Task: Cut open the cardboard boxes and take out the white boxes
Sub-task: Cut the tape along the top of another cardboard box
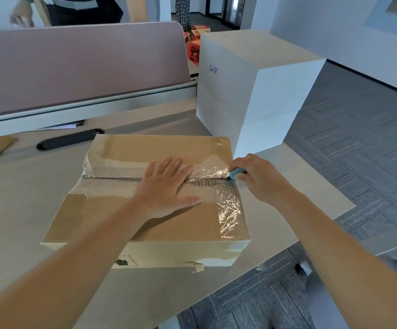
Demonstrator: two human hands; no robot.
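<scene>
1. We see the taped cardboard box (145, 198) lying flat on the desk (21, 205), near its right corner.
2. Our left hand (166, 186) presses flat on the lid, fingers straight and spread.
3. Our right hand (259, 179) grips a blue cutter (236, 173) at the tape seam's right end.
4. Stacked white boxes (252, 91) stand just behind.

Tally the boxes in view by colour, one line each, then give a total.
Brown: 1, the cardboard box on the desk.
White: 3, the white boxes in one stack behind it.
Red: 4 at least, the red boxes on the floor beyond; some may be hidden.
Total: 8 at least.
</scene>
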